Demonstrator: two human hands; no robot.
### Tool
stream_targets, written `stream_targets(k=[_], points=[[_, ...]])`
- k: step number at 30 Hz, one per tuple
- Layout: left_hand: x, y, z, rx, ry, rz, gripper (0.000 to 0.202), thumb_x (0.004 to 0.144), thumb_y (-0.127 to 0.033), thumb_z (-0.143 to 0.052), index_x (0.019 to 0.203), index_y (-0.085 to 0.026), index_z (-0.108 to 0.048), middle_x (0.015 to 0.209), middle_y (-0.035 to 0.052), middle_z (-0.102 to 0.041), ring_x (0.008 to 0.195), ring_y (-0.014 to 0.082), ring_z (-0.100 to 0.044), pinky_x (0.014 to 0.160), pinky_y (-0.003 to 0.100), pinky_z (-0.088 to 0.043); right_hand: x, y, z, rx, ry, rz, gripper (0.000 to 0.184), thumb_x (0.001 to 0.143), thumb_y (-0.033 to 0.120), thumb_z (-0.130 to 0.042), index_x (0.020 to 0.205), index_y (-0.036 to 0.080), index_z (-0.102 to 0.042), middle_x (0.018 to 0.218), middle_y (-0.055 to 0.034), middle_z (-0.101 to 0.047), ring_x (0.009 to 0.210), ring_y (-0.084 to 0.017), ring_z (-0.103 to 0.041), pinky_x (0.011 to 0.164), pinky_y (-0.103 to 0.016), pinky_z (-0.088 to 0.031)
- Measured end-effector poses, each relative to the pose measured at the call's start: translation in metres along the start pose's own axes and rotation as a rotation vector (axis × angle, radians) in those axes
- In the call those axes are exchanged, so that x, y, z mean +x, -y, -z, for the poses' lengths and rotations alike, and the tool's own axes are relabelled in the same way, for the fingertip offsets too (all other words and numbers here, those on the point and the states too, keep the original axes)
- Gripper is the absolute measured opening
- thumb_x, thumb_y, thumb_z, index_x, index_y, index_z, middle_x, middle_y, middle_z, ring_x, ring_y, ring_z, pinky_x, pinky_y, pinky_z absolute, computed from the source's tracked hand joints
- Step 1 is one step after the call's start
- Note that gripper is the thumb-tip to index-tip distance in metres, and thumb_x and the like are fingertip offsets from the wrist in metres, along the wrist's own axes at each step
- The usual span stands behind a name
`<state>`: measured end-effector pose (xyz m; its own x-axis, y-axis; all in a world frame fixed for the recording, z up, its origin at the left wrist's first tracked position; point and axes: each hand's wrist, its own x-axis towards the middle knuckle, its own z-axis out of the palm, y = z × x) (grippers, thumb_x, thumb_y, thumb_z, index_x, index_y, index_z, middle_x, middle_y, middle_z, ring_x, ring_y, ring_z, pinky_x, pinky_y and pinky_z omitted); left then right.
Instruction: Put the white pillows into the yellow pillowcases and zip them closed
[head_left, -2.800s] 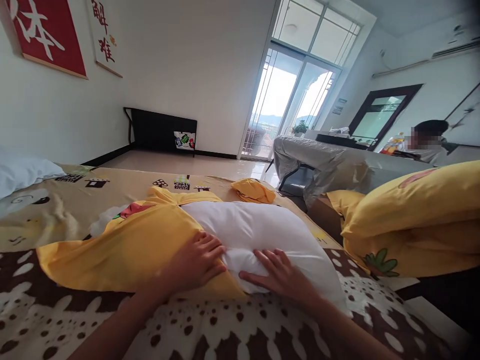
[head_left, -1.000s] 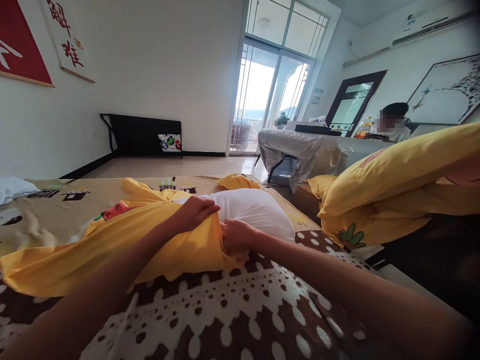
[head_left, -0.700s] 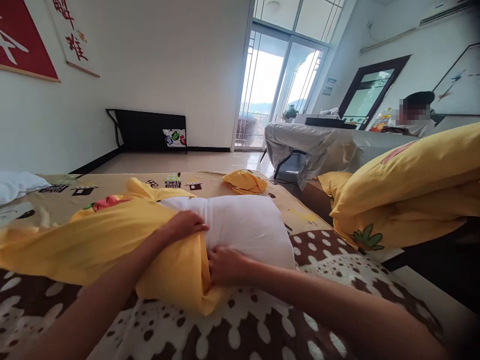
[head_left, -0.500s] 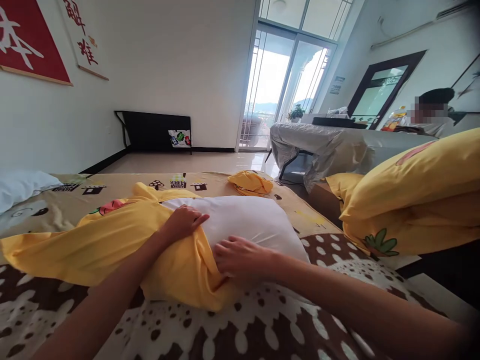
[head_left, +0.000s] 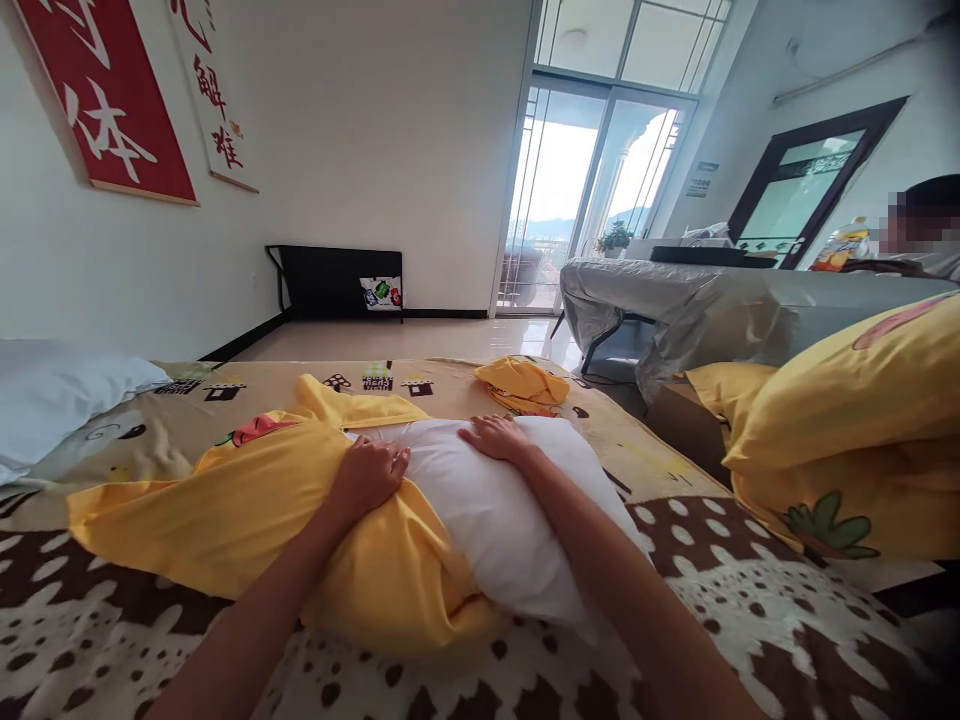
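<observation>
pillow point(head_left: 480, 500): partly in pillowcase point(head_left: 255, 510), on bed point(head_left: 645, 455) | cushion pile point(head_left: 885, 400): right | balcony doors point(head_left: 596, 170): behind

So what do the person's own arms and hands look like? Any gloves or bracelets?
No gloves: the ungloved left hand and the ungloved right hand are bare. The slim left forearm and the slim right forearm show no sleeves, bracelets or watch. I see no rings on the fingers, but they're too small to be sure.
</observation>
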<state>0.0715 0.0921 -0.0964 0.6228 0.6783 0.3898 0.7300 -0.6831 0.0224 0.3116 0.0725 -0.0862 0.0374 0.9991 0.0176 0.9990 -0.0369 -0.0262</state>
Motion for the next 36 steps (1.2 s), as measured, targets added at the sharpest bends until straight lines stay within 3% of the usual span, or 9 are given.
stream_targets(k=[8,13,18,21,24,27,29,33,36], points=[[-0.013,-0.011,0.006,0.070,-0.078,0.078,0.064,0.094,-0.041,-0.019,0.067,-0.017,-0.071,0.070,0.0128,-0.071,0.069,0.0236,-0.065,0.062,0.032,-0.041,-0.036,0.022,0.017,0.028,-0.185,-0.116,0.048,0.095,0.044,-0.028,0.097,0.017,-0.068,0.101,-0.0130,-0.069,0.093,-0.023,-0.063,0.075,-0.030,-0.040],[-0.018,-0.033,0.050,0.115,-0.167,0.036,0.064,0.093,-0.047,-0.022,0.062,-0.018,-0.071,0.060,0.0115,-0.068,0.056,0.0228,-0.063,0.053,0.031,-0.034,-0.080,0.053,0.062,0.043,-0.546,-0.151,0.049,0.098,0.041,-0.020,0.096,0.022,-0.065,0.090,-0.0072,-0.070,0.081,-0.019,-0.062,0.069,-0.028,-0.037],[-0.014,-0.036,0.095,0.137,-0.455,0.008,0.061,0.095,-0.040,-0.023,0.052,-0.019,-0.061,0.054,0.0085,-0.064,0.059,0.0179,-0.060,0.061,0.030,-0.036,-0.127,0.082,0.126,0.041,-1.293,0.318,0.034,0.094,0.030,-0.037,0.079,0.018,-0.065,0.053,0.0001,-0.054,0.053,-0.012,-0.049,0.059,-0.028,-0.031],[-0.016,-0.030,0.087,0.149,-0.540,-0.057,0.057,0.094,-0.036,-0.026,0.051,-0.019,-0.058,0.051,0.0086,-0.060,0.057,0.0173,-0.057,0.061,0.031,-0.036,-0.143,0.086,0.120,-0.064,-1.482,0.546,0.025,0.088,0.023,-0.045,0.105,0.016,-0.063,0.053,0.0022,-0.051,0.049,-0.012,-0.042,0.054,-0.031,-0.027],[-0.027,-0.030,0.053,0.141,-0.438,-0.093,0.052,0.093,-0.034,-0.031,0.052,-0.019,-0.059,0.048,0.0082,-0.058,0.051,0.0166,-0.054,0.057,0.030,-0.036,-0.136,0.076,0.068,-0.121,-1.400,0.471,0.042,0.084,0.019,-0.047,0.124,0.006,-0.053,0.054,0.0015,-0.051,0.051,-0.013,-0.042,0.054,-0.031,-0.028],[-0.039,-0.036,0.018,0.130,-0.349,-0.117,0.049,0.091,-0.034,-0.036,0.053,-0.018,-0.061,0.044,0.0072,-0.057,0.043,0.0160,-0.051,0.050,0.029,-0.034,-0.120,0.064,0.013,-0.243,-1.209,0.376,0.040,0.084,0.018,-0.046,0.118,0.000,-0.057,0.052,-0.0008,-0.052,0.052,-0.014,-0.044,0.054,-0.032,-0.030],[-0.043,-0.037,0.006,0.130,-0.314,-0.112,0.052,0.092,-0.035,-0.034,0.052,-0.018,-0.061,0.044,0.0085,-0.058,0.042,0.0166,-0.051,0.048,0.029,-0.034,-0.115,0.062,-0.003,-0.273,-1.150,0.319,0.041,0.084,0.019,-0.045,0.119,0.001,-0.058,0.052,-0.0011,-0.052,0.053,-0.014,-0.045,0.055,-0.032,-0.031],[-0.052,-0.037,0.022,0.119,-0.299,-0.175,0.049,0.093,-0.033,-0.034,0.057,-0.018,-0.064,0.055,0.0087,-0.065,0.050,0.0173,-0.057,0.052,0.031,-0.037,-0.130,0.074,0.007,-0.262,-1.133,0.324,0.046,0.084,0.021,-0.047,0.125,0.002,-0.054,0.054,-0.0018,-0.053,0.055,-0.015,-0.046,0.055,-0.032,-0.030],[-0.063,-0.045,0.060,0.099,-0.528,-0.346,0.036,0.087,-0.026,-0.041,0.057,-0.019,-0.060,0.052,0.0055,-0.059,0.056,0.0177,-0.056,0.057,0.032,-0.039,-0.145,0.080,0.012,-0.300,-1.122,0.412,0.047,0.082,0.019,-0.049,0.126,0.000,-0.052,0.057,-0.0034,-0.054,0.055,-0.015,-0.046,0.054,-0.033,-0.029]])
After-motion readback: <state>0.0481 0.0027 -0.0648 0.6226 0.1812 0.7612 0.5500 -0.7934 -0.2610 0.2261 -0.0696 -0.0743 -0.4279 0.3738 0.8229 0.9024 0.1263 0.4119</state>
